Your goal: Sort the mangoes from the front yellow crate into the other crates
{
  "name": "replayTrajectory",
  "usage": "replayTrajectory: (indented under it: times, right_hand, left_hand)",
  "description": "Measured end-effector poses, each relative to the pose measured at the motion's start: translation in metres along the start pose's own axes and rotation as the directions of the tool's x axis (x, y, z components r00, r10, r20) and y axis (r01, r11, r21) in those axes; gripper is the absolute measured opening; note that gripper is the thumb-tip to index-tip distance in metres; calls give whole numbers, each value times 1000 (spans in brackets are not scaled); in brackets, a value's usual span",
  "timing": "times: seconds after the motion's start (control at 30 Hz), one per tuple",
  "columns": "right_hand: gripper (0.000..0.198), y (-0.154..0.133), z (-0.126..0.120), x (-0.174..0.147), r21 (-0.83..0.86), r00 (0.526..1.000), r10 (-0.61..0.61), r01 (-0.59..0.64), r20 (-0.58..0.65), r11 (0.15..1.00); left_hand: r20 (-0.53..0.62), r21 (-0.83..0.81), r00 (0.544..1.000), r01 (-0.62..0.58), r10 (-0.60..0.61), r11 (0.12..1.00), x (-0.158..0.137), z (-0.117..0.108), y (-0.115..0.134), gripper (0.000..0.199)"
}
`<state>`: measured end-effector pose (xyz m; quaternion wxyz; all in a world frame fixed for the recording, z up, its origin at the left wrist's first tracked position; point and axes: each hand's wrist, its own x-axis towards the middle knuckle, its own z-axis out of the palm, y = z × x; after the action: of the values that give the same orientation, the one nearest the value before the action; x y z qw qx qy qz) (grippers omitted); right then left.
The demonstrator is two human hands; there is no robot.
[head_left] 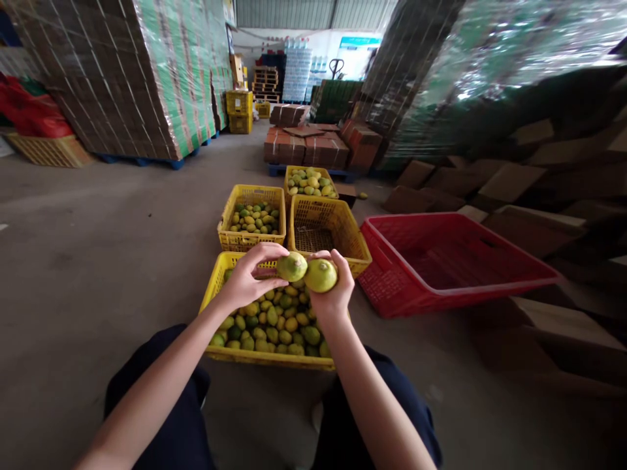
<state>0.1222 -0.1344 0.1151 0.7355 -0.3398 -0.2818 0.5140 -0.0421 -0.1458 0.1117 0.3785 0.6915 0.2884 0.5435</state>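
Left lemon point(292, 266): at the centre of the frame, raised over the yellow crate point(269, 358) filled with fruit.
Right lemon point(321, 275): just right of centre, beside the left lemon; whether the two touch cannot be told.
Left hand point(252, 281) grip: closed on the left lemon from its left side, thumb below, fingers above.
Right hand point(336, 300) grip: closed on the right lemon, digits behind its upper edge and along its right side.
Weight: judged light; one hand per lemon is sufficient.
Stiffness: judged firm, with slight give under the rind.
Surface: judged waxy and mildly slippery; hard squeezing or nails may bruise or mark the rind.
Hold point: the widest part of the sides, leaving both ends free.
Left lemon direction: brownish end mark faces the camera, slightly upward.
Right lemon direction: blunt tip faces the camera, toward the lemon's upper edge.
Long axis: judged foreshortened on both, running roughly toward the camera; exact tilt cannot be told.
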Motion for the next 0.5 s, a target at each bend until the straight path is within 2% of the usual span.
replayTrajectory:
  times: [0.17, 0.23, 0.27, 0.3, 0.37, 0.43, 0.47, 0.5]
  right_hand:
    - [21, -9, 2, -6, -47, 992, -106, 110, 67, 993]
    - [24, -13, 2, -6, -73, 988, -136, 141, 73, 987]
    - [25, -13, 3, -5, -77, 992, -110, 114, 59, 990]
    - [26, -13, 3, -4, -69, 998, -48, 50, 34, 996]
    - [28, -10, 4, 0, -8, 984, 175, -175, -24, 985]
    - [28, -4, 3, 4, 77, 897, 436, -430, -78, 899]
    - [27, 0, 2, 5, 110, 843, 529, -520, -99, 847]
    - [25, 4, 1, 7, 123, 818, 567, -556, -96, 822]
  left_hand:
    - [-6, -45, 999, 52, -53, 998, 0, 0, 7, 36]
    - [-15, -95, 993, 115, -117, 989, 1, 1, 9, 42]
    - [-21, -127, 985, 168, -172, 978, 2, 2, 9, 46]
    - [-29, -169, 970, 233, -241, 958, 3, 2, 9, 47]
    - [-27, -289, 913, 383, -407, 877, 6, 4, 7, 44]
    - [15, -435, 823, 517, -568, 737, 8, 4, 3, 36]
    - [47, -495, 775, 566, -630, 659, 9, 4, 0, 32]
    - [76, -543, 732, 600, -677, 587, 10, 4, -3, 27]
